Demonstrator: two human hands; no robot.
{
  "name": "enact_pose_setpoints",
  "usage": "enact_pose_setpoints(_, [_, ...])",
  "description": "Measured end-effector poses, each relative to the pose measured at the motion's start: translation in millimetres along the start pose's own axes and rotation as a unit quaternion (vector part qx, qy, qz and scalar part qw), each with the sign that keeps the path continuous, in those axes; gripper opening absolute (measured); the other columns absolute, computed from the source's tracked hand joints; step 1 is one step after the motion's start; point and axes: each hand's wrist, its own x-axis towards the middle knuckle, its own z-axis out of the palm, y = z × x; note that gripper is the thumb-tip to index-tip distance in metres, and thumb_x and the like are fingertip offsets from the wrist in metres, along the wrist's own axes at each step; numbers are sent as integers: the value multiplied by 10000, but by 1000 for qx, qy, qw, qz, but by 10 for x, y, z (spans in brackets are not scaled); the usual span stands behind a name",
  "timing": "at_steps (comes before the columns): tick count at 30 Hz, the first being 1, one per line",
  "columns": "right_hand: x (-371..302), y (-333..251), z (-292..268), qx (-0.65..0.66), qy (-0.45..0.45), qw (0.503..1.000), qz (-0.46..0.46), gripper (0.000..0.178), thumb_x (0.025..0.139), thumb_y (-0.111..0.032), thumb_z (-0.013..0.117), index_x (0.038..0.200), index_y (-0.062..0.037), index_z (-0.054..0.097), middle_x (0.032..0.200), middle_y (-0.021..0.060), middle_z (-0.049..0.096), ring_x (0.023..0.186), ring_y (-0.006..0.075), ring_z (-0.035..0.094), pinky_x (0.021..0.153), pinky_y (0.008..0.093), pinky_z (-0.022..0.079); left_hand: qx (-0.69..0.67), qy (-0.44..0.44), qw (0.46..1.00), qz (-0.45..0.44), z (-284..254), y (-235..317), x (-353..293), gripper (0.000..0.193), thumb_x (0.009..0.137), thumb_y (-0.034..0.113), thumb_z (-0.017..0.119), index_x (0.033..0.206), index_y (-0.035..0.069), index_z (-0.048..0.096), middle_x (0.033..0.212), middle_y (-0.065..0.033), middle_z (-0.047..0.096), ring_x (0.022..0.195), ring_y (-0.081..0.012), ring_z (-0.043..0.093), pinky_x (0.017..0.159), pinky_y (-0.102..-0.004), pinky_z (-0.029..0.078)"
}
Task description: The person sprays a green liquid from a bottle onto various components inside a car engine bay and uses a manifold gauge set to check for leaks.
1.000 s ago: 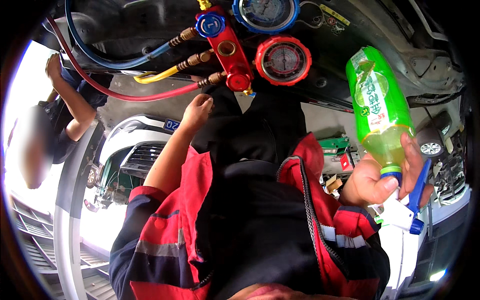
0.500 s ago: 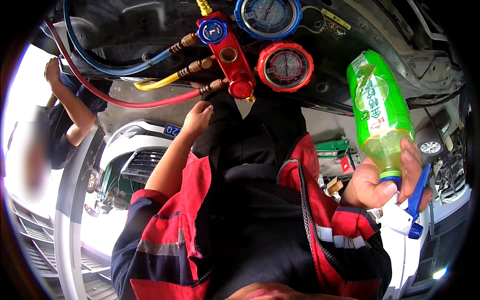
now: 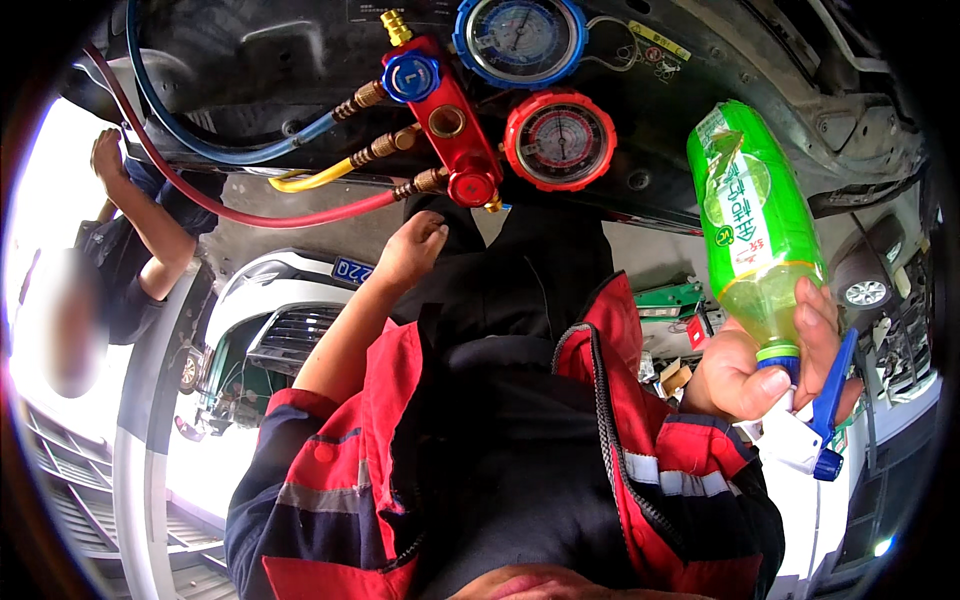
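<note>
My right hand (image 3: 745, 375) is wrapped round the neck of a spray bottle (image 3: 755, 205) with a green label. Its white and blue trigger head (image 3: 795, 435) points down, so the bottle stands upside down. My left hand (image 3: 415, 247) is loosely closed in front of my dark trousers, with nothing visible in it. Just beyond it is a red manifold gauge set (image 3: 462, 145), with a blue-rimmed gauge (image 3: 520, 40) and a red-rimmed gauge (image 3: 560, 140). A blue hose (image 3: 215, 152), a yellow hose (image 3: 320, 178) and a red hose (image 3: 290, 217) run leftward from it.
Across the top stretches the dark underside of a vehicle panel (image 3: 640, 120). At the left, another person (image 3: 140, 215) has an arm raised. A white car (image 3: 270, 290) with its front showing stands behind my left arm. A wheel (image 3: 865, 292) and green equipment (image 3: 670, 298) are at the right.
My left hand has moved a little right and down. The gauge set sits slightly further left in view. The spray bottle stays in my right hand, nearly unmoved.
</note>
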Motion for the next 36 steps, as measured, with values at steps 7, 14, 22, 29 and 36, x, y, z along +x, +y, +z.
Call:
enact_pose_setpoints(7, [-32,66,-97,28,-28,999,4,570,970,-232,383,1341,192,300,976,229,655,818,345,715,759,495,592,22,-7,988,156,-65,898,-340,305,931,131,678,1197,-6,620,907,-153,681,841,-268,694,764,-361,547])
enact_pose_setpoints(14, [-26,121,-204,51,-70,996,-1,589,966,-205,388,1408,160,253,1029,242,647,826,340,709,795,504,578,147,97,801,573,-669,1857,-818,449,696,-26,757,1122,-42,614,934,-163,641,871,-350,638,765,-436,521])
enact_pose_setpoints(22, [-108,162,-226,63,-51,997,5,644,970,-204,374,1501,111,189,1044,244,644,829,347,705,810,515,570,361,281,812,364,-894,2053,-710,843,551,336,930,1293,98,608,1446,-176,459,1327,-397,446,1060,-498,388])
enact_pose_setpoints(29, [-98,120,-215,55,-46,997,5,657,972,-212,372,1508,111,174,1043,247,643,830,347,703,802,520,573,438,284,771,365,-965,2096,-577,763,549,224,892,1252,96,626,1446,-189,494,1301,-388,510,1065,-496,423])
enact_pose_setpoints(36, [-73,103,-164,26,-30,999,-6,630,979,-214,379,1467,137,193,1015,245,638,824,345,697,778,516,578,462,240,767,374,-1095,2262,-601,526,592,249,851,1045,67,654,1319,-176,571,1146,-348,606,939,-450,527])
